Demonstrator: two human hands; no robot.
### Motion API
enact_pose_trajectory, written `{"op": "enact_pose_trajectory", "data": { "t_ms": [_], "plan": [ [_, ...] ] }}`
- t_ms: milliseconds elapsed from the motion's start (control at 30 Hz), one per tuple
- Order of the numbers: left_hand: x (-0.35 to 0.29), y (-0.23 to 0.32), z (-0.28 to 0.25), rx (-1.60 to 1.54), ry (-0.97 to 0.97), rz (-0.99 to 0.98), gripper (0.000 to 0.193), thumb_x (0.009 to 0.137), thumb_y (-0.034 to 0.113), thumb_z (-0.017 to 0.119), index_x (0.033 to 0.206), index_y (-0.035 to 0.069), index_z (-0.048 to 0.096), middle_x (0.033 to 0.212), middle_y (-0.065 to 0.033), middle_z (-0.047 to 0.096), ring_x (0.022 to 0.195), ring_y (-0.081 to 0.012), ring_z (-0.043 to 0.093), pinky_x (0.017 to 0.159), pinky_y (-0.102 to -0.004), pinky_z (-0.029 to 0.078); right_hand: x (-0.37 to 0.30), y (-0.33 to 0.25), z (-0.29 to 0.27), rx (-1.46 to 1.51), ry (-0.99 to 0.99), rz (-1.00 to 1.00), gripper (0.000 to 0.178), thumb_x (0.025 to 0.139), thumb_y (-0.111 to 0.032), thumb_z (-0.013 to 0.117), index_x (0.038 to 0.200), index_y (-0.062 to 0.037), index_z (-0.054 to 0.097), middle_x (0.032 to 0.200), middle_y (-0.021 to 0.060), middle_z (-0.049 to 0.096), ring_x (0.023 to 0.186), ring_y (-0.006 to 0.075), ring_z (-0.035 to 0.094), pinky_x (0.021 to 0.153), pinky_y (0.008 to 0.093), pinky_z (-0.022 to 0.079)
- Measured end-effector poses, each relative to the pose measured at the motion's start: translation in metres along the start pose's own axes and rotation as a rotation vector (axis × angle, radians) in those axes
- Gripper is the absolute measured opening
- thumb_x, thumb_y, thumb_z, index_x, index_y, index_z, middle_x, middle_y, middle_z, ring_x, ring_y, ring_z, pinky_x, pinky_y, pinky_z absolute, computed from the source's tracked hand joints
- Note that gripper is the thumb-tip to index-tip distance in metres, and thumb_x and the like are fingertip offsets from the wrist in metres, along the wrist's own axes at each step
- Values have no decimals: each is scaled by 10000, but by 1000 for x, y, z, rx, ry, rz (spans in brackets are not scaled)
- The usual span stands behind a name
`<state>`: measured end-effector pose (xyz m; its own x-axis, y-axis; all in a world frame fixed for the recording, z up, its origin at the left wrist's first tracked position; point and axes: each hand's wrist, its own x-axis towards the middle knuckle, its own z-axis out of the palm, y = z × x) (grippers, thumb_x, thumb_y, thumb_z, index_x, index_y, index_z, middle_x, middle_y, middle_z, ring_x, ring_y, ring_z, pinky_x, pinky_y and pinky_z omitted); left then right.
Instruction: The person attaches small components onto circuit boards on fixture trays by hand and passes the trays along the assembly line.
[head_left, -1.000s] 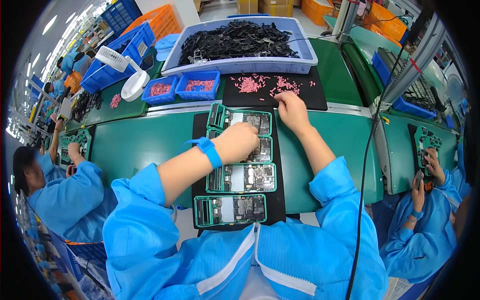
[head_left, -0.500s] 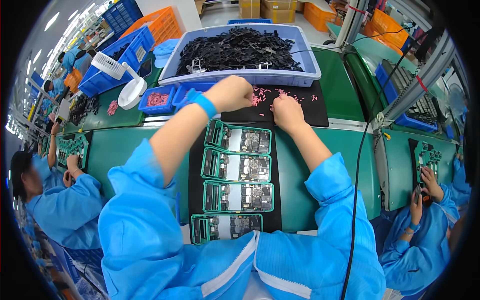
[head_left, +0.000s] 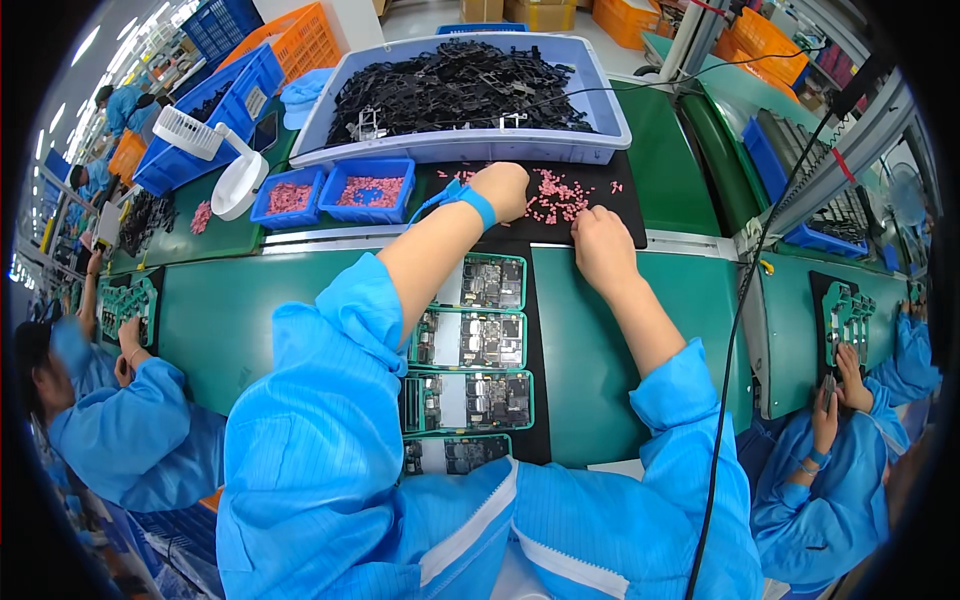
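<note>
Small pink pieces (head_left: 560, 196) lie loosely heaped on a black mat (head_left: 625, 225). My left hand (head_left: 499, 190), with a blue band (head_left: 477, 203) at the wrist, is over the mat at the heap's left side, fingers curled in. At the heap's near right edge is my right hand (head_left: 604, 245), its fingers bent together. Whatever is in either hand's fingertips is hidden. Below my hands, green frames holding circuit boards (head_left: 493, 338) stand in a column on a black strip; my left arm covers part of them.
A large pale-blue bin (head_left: 470, 148) of black parts stands behind the mat. Two small blue trays (head_left: 368, 213) hold more pink pieces. A white fan (head_left: 240, 185) is farther left. A black cable (head_left: 722, 390) hangs down on the right. People in blue work on both sides.
My left hand has moved right, uncovering the second small blue tray. My right hand has drawn slightly right and nearer, so more of the pink heap shows. The whole view has shifted a little.
</note>
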<state>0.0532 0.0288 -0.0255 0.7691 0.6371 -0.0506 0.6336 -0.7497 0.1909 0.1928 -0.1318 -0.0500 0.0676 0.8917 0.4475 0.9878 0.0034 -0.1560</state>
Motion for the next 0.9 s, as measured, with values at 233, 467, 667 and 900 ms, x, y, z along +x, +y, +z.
{"op": "enact_pose_trajectory", "data": {
  "t_ms": [233, 467, 667, 900],
  "plan": [
    [-2, -1, 3, 10, 52, 62, 123, 659, 169, 709, 732, 70, 723, 732, -148, 670, 734, -313, 658, 720, -402, 526, 1, 0, 0, -7, -30, -6, 145, 661, 53, 592, 798, 8, 572, 855, 174, 586, 821, 349, 591, 713, 427, 508],
    [-9, 0, -9, -134, -11, 125, 124, 670, 165, 723, 748, 67, 729, 742, -134, 679, 743, -300, 660, 729, -382, 522, -1, 4, 0, 130, -13, 38, 50, 748, -9, 589, 797, -9, 587, 843, 180, 596, 818, 354, 595, 732, 452, 499],
    [-3, 1, -4, -52, -40, 107, 109, 688, 151, 688, 752, 72, 728, 764, -164, 676, 761, -311, 663, 736, -393, 526, 1, 2, -2, 123, -73, 88, 31, 773, -38, 589, 791, -14, 597, 853, 185, 607, 826, 357, 601, 754, 451, 497],
    [-40, 6, -21, -36, 77, 254, 126, 747, 162, 654, 792, 50, 688, 780, -157, 672, 765, -329, 649, 726, -405, 513, -12, -3, -16, 240, -53, 39, 41, 795, -64, 589, 802, -23, 583, 837, 173, 584, 839, 357, 578, 755, 444, 474]
  ]
}}
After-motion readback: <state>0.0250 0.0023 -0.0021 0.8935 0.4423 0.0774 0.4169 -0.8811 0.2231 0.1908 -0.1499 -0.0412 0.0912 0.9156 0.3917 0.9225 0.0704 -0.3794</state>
